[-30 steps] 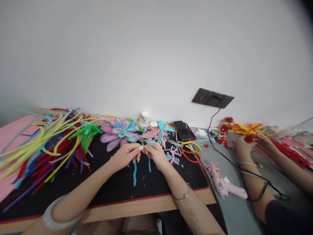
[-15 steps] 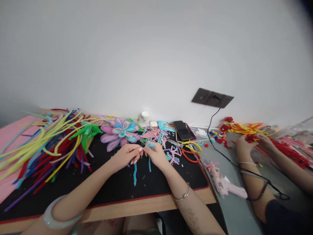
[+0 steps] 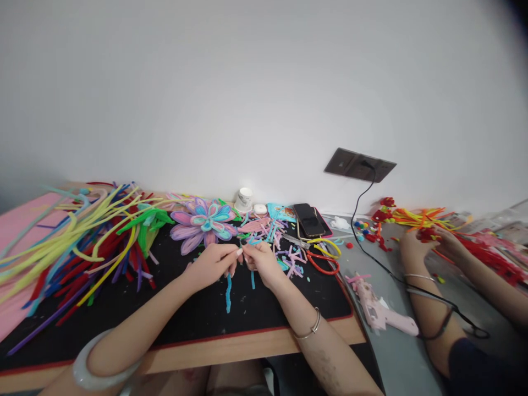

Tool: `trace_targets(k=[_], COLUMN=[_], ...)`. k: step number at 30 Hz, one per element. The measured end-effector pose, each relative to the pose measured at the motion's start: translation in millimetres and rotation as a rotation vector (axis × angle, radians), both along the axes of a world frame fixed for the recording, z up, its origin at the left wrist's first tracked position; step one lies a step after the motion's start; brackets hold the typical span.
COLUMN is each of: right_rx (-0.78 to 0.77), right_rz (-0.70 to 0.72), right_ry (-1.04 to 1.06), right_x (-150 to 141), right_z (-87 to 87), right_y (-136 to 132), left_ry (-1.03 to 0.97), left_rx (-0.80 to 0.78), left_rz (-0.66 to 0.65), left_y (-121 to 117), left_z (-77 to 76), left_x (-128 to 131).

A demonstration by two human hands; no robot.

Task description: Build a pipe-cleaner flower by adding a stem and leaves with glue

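Above the black mat (image 3: 181, 319), my left hand (image 3: 214, 263) and my right hand (image 3: 264, 263) meet with their fingertips pinched together. A light blue pipe cleaner (image 3: 228, 297) hangs down from under my left fingers. Another blue end (image 3: 253, 279) shows below my right hand, and a bit of blue also sticks out above those fingers. The exact spot where the fingertips grip is hidden. Just behind my left hand lies a large purple, pink and blue pipe-cleaner flower (image 3: 204, 223).
Many pipe cleaners (image 3: 94, 242) pile up at left. Cut scraps (image 3: 292, 261), red-handled scissors (image 3: 324, 263), phones (image 3: 309, 220) and a paper cup (image 3: 244, 199) lie behind and right. A pink glue gun (image 3: 383, 313) sits near a co-worker's hands (image 3: 416, 247), below a cord.
My hands stay pinched together, with only slight finger movement; the bit of blue above my right fingers has shifted slightly. The view has moved a little.
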State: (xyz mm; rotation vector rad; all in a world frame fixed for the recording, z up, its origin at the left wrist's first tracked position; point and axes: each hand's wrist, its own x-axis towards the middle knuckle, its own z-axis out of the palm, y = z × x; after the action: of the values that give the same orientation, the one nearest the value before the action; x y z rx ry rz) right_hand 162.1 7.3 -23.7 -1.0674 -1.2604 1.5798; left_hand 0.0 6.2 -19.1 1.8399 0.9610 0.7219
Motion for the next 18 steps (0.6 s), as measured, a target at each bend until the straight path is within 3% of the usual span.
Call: trace_targets(k=[3, 5, 9, 11, 14, 18], right_rx=[0.268, 0.436, 0.522, 0.526, 0.445, 0.077], right_rz=[0.042, 0.087, 0.124, 0.089, 0.021, -0.049], right_ry=[-0.083, -0.156, -0.231, -0.231, -0.220, -0.122], right_x=[5, 8, 9, 8, 7, 4], right_z=[5.6, 10.6, 16.6, 16.3, 12.1, 4.3], right_y=[-2, -4, -8, -7, -3, 1], left_ry=[-0.281, -0.406, -0.529, -0.513, -0.357, 0.038], left_rx=[-0.404, -0.591, -0.745, -0.679, -0.402, 0.071], left_rz=[-0.081, -0.142, -0.202, -0.169, -0.105, -0.031], left_y=[0, 0, -1, -1, 1, 1], left_z=[2.4, 1.1, -4.0, -4.2, -0.4, 3.5], left_x=[-1, -2, -5, -4, -2, -1])
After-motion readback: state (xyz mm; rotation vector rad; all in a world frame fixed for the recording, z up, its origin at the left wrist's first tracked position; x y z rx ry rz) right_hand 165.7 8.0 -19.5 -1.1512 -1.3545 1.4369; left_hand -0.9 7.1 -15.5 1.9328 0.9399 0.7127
